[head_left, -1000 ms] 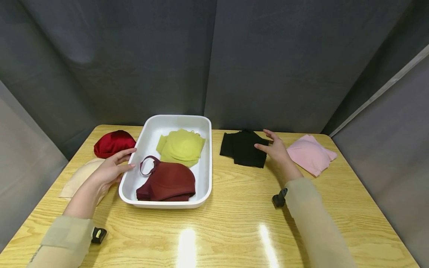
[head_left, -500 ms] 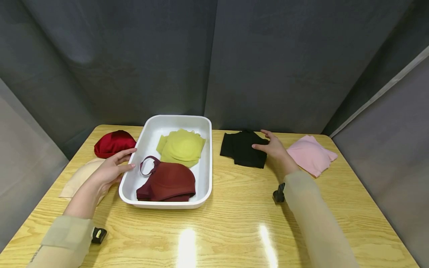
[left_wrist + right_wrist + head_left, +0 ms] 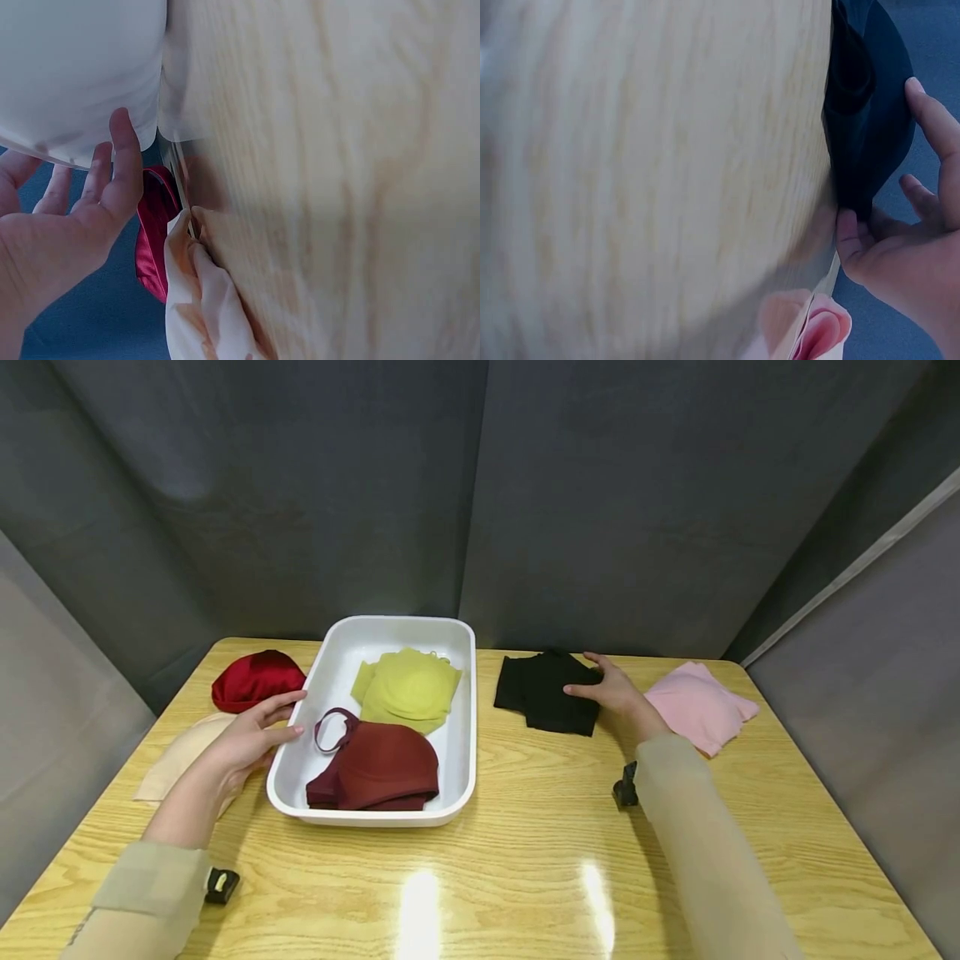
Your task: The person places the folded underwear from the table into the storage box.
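The left hand (image 3: 247, 742), fingers loosely extended, touches the left side of a white tray (image 3: 461, 747). The right hand (image 3: 619, 695), thumb and fingers spread, touches the right edge of a black bra (image 3: 542, 695) lying between it and the tray. Yellow-green (image 3: 408, 689) and maroon (image 3: 386, 767) bras lie inside; a pink bra (image 3: 699, 706) sits beyond on the counter (image 3: 525, 827).

The desk (image 3: 525, 843) before me is yellowish wood with a streaked grain, its far corners rounded, two bright glare patches showing toward the edge nearest me. Directly on it I see a white tray (image 3: 375, 817), left of the middle and reaching close to the far edge. Near the far left corner sits a shiny red garment (image 3: 255, 681); a beige garment (image 3: 176, 756) lies nearer me along the left edge. A black garment (image 3: 543, 697) lies by the far edge, right of the middle, and a pink garment (image 3: 697, 706) near the far right corner.
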Demonstrator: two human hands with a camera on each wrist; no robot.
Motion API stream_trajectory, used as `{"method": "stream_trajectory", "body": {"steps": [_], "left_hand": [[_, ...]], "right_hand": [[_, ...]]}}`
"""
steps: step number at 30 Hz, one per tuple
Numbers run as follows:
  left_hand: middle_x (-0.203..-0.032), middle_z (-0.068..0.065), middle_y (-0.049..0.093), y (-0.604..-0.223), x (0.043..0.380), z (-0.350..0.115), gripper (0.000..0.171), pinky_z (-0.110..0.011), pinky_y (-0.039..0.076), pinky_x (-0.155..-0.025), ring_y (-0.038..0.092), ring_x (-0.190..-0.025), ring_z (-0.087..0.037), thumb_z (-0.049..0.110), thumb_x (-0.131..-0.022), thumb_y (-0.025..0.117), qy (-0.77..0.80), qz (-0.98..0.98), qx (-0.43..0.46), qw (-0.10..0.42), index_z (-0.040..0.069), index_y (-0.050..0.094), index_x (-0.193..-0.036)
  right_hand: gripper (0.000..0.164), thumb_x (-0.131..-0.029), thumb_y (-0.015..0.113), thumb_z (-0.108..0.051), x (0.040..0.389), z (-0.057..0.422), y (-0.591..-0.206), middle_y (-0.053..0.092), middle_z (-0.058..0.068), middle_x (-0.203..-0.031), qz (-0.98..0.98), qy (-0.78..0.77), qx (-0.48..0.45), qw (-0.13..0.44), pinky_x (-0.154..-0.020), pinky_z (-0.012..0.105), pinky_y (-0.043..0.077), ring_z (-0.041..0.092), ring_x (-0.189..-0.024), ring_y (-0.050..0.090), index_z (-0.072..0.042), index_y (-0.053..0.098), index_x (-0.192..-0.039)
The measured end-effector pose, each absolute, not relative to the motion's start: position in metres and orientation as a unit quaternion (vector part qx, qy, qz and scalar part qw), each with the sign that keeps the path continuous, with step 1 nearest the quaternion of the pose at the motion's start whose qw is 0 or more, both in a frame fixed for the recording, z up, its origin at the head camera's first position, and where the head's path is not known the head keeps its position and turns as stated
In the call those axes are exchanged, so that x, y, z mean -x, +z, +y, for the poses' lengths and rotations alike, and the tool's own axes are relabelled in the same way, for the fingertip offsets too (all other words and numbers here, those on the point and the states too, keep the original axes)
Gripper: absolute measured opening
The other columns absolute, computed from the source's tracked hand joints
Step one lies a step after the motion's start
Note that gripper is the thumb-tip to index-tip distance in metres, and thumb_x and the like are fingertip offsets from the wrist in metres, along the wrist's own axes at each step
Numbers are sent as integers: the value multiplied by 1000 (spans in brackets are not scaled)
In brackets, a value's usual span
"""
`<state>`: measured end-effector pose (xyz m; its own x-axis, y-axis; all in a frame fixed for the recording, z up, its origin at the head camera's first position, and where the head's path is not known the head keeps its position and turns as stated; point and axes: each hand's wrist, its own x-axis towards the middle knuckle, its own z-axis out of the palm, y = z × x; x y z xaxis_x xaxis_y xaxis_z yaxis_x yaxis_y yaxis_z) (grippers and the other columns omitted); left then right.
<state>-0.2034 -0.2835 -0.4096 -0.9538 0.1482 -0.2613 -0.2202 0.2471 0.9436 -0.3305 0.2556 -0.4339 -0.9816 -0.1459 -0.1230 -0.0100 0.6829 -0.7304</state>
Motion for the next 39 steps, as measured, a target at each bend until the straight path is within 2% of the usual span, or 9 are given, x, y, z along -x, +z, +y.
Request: {"method": "stream_trajectory", "body": {"steps": [7, 15, 21, 24, 27, 31, 35, 39], "left_hand": [[-143, -18, 33, -410, 203, -282, 62, -28, 52, -81, 53, -107, -20, 14, -94, 57, 613, 776, 20, 149, 16, 27, -149], [-144, -18, 32, -411, 206, -283, 62, -29, 52, -82, 51, -110, -24, 15, -94, 57, 615, 774, 20, 151, 18, 28, -149], [-144, -18, 32, -411, 206, -283, 62, -30, 52, -82, 52, -109, -23, 15, -94, 57, 616, 773, 17, 151, 17, 28, -149], [-142, -18, 33, -411, 205, -283, 62, -30, 52, -81, 53, -107, -21, 14, -94, 57, 615, 774, 17, 149, 17, 28, -149], [-142, -18, 33, -411, 205, -284, 62, -30, 52, -81, 53, -106, -21, 14, -94, 57, 614, 775, 18, 148, 17, 28, -149], [-143, -18, 33, -410, 205, -284, 62, -30, 52, -82, 52, -108, -21, 15, -94, 58, 613, 775, 21, 150, 18, 28, -149], [-143, -18, 33, -410, 204, -284, 62, -29, 52, -82, 52, -107, -20, 16, -94, 58, 611, 777, 22, 150, 18, 28, -149], [-143, -18, 33, -410, 204, -284, 62, -29, 52, -82, 53, -106, -20, 15, -94, 57, 611, 777, 21, 151, 18, 28, -149]], "right_hand": [[96, -82, 74, -34, 337, 261, -439, 26, 31, -146, 918, -385, 40, 89, -108, 52, 28, 44, -132, 31, -5, 13, -151], [103, -77, 76, -43, 333, 260, -437, 23, 34, -145, 915, -390, 57, 84, -107, 55, 26, 47, -133, 24, 1, 17, -148], [96, -80, 75, -32, 335, 259, -440, 20, 31, -149, 916, -385, 44, 100, -110, 54, 24, 45, -136, 22, -2, 16, -149], [97, -78, 76, -36, 336, 260, -442, 19, 32, -148, 914, -387, 49, 109, -109, 55, 24, 46, -135, 23, -4, 18, -149], [99, -75, 78, -41, 334, 260, -443, 24, 35, -144, 910, -395, 65, 108, -106, 53, 30, 48, -130, 29, -5, 22, -148], [92, -77, 78, -34, 333, 259, -443, 26, 35, -142, 905, -404, 67, 112, -105, 51, 31, 46, -126, 34, -3, 25, -146], [84, -82, 74, -22, 331, 256, -442, 22, 31, -147, 907, -399, 57, 122, -109, 52, 27, 43, -132, 29, -1, 24, -146], [80, -82, 74, -19, 331, 255, -443, 21, 29, -149, 910, -394, 56, 118, -109, 53, 26, 44, -134, 27, -3, 26, -145]]}}
